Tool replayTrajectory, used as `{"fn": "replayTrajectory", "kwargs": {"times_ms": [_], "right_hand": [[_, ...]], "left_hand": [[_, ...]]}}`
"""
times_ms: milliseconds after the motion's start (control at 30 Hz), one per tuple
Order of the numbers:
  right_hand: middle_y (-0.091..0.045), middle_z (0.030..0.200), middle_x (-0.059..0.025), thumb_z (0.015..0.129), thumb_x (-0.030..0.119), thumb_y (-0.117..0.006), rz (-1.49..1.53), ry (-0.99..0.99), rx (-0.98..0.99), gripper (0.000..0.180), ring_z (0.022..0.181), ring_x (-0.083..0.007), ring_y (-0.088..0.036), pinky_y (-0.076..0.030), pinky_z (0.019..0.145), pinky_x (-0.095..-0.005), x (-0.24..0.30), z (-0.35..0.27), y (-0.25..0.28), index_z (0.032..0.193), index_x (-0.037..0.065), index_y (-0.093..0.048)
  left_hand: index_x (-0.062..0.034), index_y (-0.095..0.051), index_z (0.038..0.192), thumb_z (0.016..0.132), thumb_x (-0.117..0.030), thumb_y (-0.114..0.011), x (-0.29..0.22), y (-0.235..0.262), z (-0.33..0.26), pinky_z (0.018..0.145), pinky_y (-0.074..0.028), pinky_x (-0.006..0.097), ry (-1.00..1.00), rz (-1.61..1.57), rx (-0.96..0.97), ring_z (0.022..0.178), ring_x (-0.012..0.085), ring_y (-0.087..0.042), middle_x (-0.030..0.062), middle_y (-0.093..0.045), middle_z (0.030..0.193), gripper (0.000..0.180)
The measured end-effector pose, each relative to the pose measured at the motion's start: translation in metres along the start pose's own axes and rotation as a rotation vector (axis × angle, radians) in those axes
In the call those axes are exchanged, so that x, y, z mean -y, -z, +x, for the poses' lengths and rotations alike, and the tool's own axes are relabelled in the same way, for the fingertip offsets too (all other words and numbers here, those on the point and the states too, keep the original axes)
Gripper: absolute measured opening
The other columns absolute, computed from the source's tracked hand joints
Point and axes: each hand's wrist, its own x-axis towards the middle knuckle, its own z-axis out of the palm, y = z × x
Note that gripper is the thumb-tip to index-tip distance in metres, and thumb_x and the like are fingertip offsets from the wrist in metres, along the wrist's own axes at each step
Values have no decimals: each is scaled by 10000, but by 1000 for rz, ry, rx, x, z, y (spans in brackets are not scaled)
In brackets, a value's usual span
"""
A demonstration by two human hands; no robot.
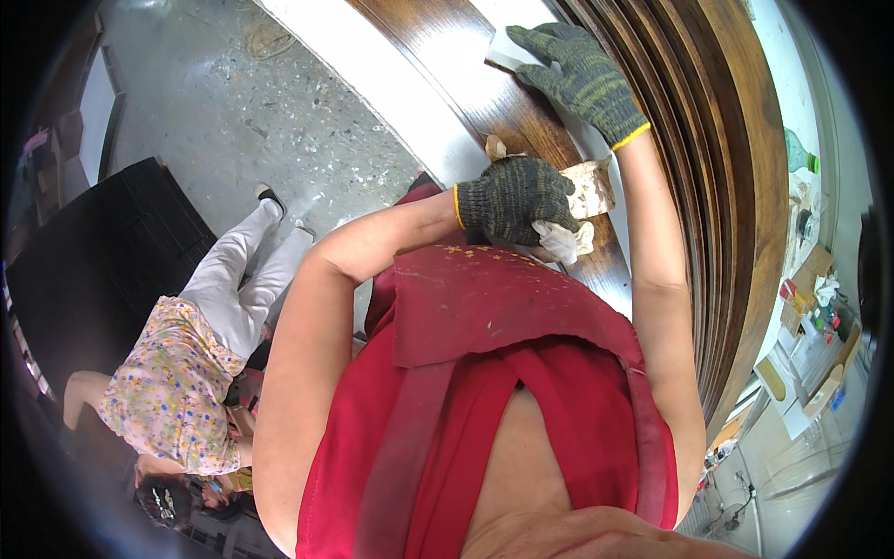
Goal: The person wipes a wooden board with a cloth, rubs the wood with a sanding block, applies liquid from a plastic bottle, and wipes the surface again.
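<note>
My left hand (514, 199), in a dark green-grey knit glove with a yellow cuff, is closed round a crumpled, brown-stained whitish cloth (590, 189). Pale ends of it poke out on both sides of the fist. Beneath lies a glossy dark brown wooden board (521, 110). Farther off, my right hand (579, 79), gloved the same way, rests with stretched fingers on a white flat piece (507, 51) that lies on the board. How far that piece reaches under the palm is hidden.
Several long brown wooden boards (736, 186) stand in a row close by my right arm. A green bottle (799, 151) and a cluttered surface are at the far right. On the left, a person in a flowered top (177, 382) is beside a large black stack (102, 261) on a speckled grey floor (233, 102).
</note>
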Motion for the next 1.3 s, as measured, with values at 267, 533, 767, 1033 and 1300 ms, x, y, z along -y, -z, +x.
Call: {"fn": "replayTrajectory", "kwargs": {"times_ms": [267, 533, 767, 1033, 1300], "right_hand": [[-579, 1386, -89, 896, 549, -621, -49, -47, -15, 569, 1321, -293, -490, -383, 1136, -418, 7, 20, 3, 1387, 266, -576], [-583, 1349, -145, 884, 478, -675, 78, -67, 9, 567, 1265, -315, -528, -403, 1112, -430, 6, -8, 12, 1393, 252, -569], [-640, 1257, -141, 899, 469, -635, -105, 101, -195, 524, 1115, -287, -613, -462, 1009, -434, 50, 40, 0, 1358, 216, -607], [-637, 1122, -179, 864, 369, -658, -225, 156, -150, 438, 1013, -317, -603, -482, 868, -452, 112, 94, -14, 1250, 163, -647], [-607, 889, -201, 870, 281, -620, -232, 376, -527, 252, 882, -376, -588, -455, 733, -512, 136, 187, -19, 1009, 73, -650]], "left_hand": [[-153, -705, 1019, 783, -394, -670, -7, 4, 4, 799, -497, 450, -98, -1, -252, 900, 312, -633, 113, -654, 981, 339], [-203, -708, 1144, 792, -411, -667, 1, -13, 2, 871, -510, 469, -90, 98, -227, 980, 298, -651, 105, -686, 1084, 412], [-112, -691, 1154, 844, -456, -647, 2, -24, -3, 840, -518, 445, -119, 146, -346, 945, 262, -661, 100, -688, 1106, 465], [-144, -719, 954, 804, -393, -686, -3, -14, 5, 695, -521, 440, -69, -21, -338, 777, 309, -662, 110, -697, 874, 292], [-70, -733, 857, 688, -402, -690, -4, -5, 3, 674, -522, 465, -75, 54, -271, 785, 380, -656, 165, -699, 855, 375]]}}
